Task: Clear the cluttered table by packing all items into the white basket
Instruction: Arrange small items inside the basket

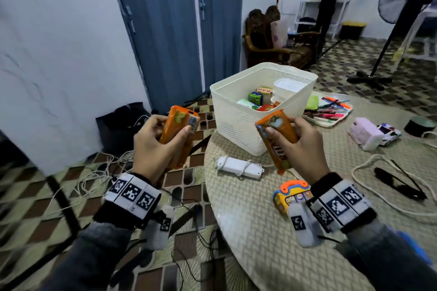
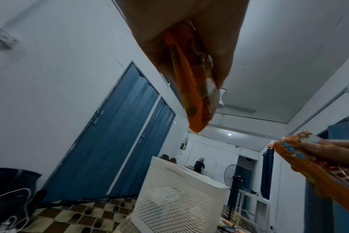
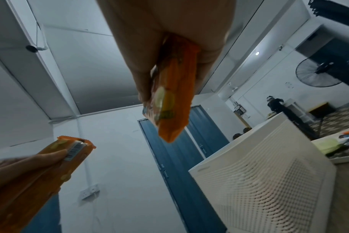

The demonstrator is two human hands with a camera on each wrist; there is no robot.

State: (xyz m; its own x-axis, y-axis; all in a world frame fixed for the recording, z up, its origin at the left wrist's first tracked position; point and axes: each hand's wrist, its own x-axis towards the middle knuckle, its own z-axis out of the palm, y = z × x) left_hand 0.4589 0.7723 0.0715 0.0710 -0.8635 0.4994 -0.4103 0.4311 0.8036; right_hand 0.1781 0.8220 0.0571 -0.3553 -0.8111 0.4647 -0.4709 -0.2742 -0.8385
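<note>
Left hand (image 1: pixel 151 146) gripping orange packet (image 1: pixel 179 130), right hand (image 1: pixel 305 146) likewise (white basket (image 1: pixel 241 125) ahead)

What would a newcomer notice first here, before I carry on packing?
Two orange snack packets, one in the left hand and one in the right hand, both held up just short of the white basket. The basket, already part-filled, stands at the round table's far edge.

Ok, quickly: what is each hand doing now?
Left hand: grips an orange packet.
Right hand: grips another orange packet.
</note>
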